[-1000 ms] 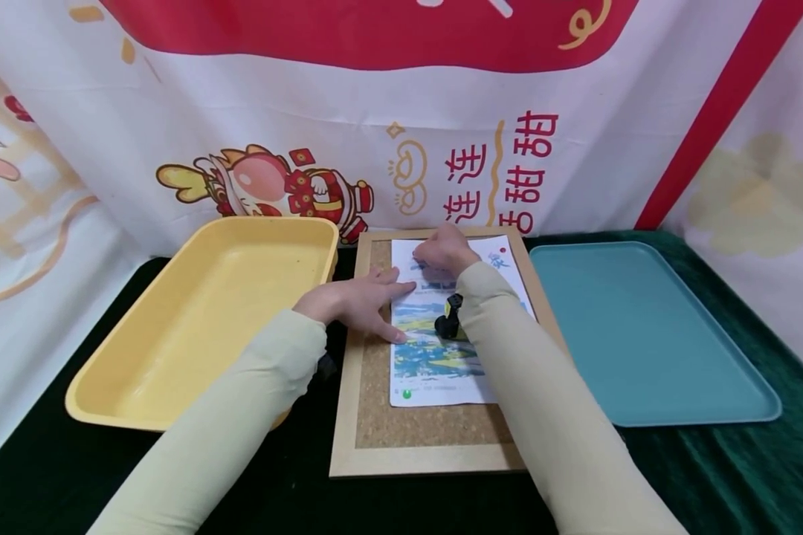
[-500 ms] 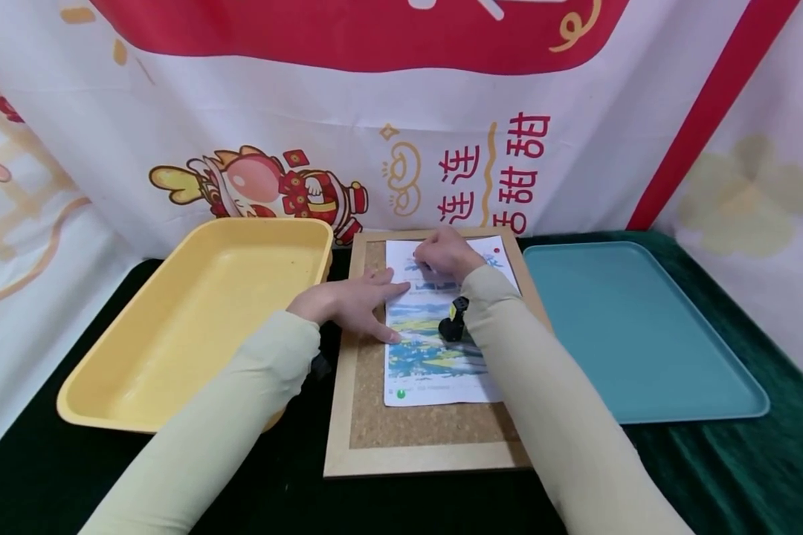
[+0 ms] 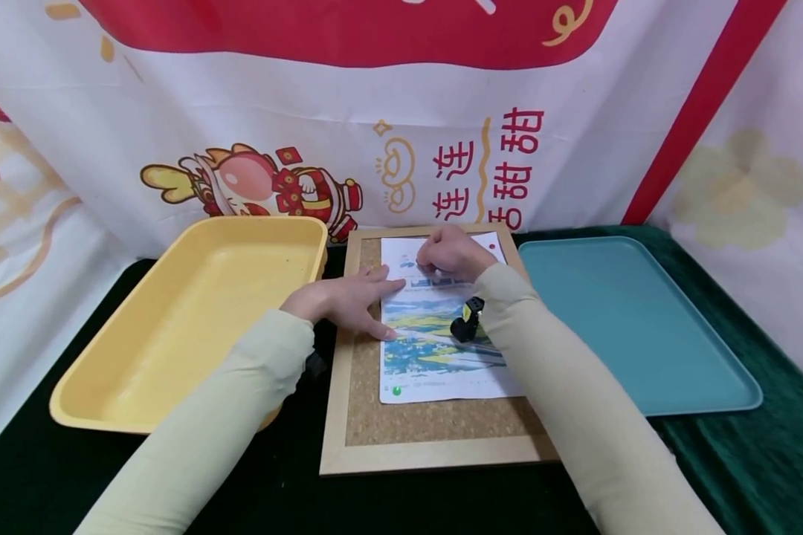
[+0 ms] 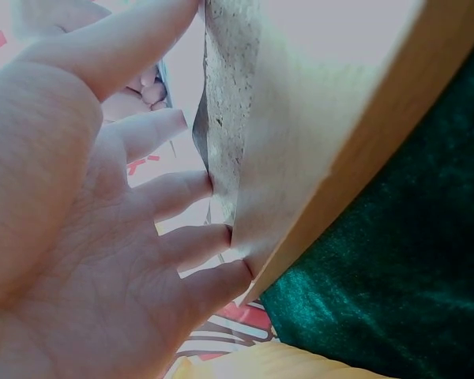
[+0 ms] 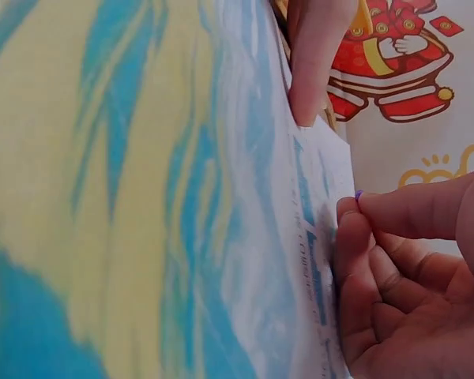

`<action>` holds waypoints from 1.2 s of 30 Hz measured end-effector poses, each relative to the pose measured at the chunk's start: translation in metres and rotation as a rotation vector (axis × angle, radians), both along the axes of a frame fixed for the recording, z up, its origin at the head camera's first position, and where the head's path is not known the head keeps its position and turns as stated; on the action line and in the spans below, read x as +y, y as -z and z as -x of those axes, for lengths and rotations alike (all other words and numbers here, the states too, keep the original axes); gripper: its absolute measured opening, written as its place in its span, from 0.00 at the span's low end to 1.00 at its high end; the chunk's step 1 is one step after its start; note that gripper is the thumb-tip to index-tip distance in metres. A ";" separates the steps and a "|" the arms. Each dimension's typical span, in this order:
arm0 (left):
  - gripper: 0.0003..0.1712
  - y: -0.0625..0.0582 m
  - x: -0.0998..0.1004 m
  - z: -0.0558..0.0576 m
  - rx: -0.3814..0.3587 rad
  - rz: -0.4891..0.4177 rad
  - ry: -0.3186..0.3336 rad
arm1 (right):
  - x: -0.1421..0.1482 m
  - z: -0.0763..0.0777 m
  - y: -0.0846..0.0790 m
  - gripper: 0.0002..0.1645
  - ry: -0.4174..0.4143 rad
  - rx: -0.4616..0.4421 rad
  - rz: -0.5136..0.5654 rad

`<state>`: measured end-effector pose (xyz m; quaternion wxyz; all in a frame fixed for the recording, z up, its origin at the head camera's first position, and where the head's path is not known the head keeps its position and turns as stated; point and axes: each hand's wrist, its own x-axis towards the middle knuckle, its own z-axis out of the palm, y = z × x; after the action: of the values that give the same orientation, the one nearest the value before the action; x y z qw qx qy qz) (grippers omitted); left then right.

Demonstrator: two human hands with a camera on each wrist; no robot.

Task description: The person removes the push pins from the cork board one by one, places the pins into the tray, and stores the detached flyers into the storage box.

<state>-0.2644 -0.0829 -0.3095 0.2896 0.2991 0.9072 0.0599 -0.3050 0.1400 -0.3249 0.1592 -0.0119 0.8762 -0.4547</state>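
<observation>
A printed sheet of paper (image 3: 408,357) with a blue and yellow picture lies on a wood-framed corkboard (image 3: 435,431). A green push pin (image 3: 397,391) sits at its lower left corner and a red push pin (image 3: 491,246) at its upper right. My left hand (image 3: 349,301) spreads its fingers over the board's left edge, fingertips on the sheet. Near the top of the sheet, my right hand (image 3: 456,254) pinches a tiny purple push pin (image 5: 359,195) between thumb and forefinger. Most of that pin is hidden by the fingertips.
A yellow tray (image 3: 140,357) stands left of the board, partly under the left sleeve. To the right lies a flat blue tray (image 3: 642,327). Dark green cloth (image 3: 281,498) covers the table, and a printed white backdrop (image 3: 348,96) rises behind it.
My right hand has shifted slightly to the right over the sheet, still pinching. The left hand stays on the board's edge. The whole head view has drifted a little.
</observation>
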 end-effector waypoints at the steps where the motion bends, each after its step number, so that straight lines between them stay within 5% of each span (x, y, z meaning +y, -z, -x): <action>1: 0.55 0.000 -0.001 0.000 0.001 -0.001 0.002 | 0.000 0.000 -0.001 0.08 0.008 0.001 -0.007; 20: 0.56 0.000 -0.006 -0.001 0.003 -0.011 -0.001 | 0.021 -0.024 -0.013 0.13 0.169 0.142 -0.064; 36: 0.55 0.000 -0.001 -0.001 -0.016 -0.014 -0.010 | 0.033 -0.037 -0.015 0.13 0.178 0.170 -0.034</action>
<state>-0.2635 -0.0842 -0.3092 0.2946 0.2962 0.9058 0.0702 -0.2679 0.1729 -0.3101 0.0436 0.0303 0.8918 -0.4493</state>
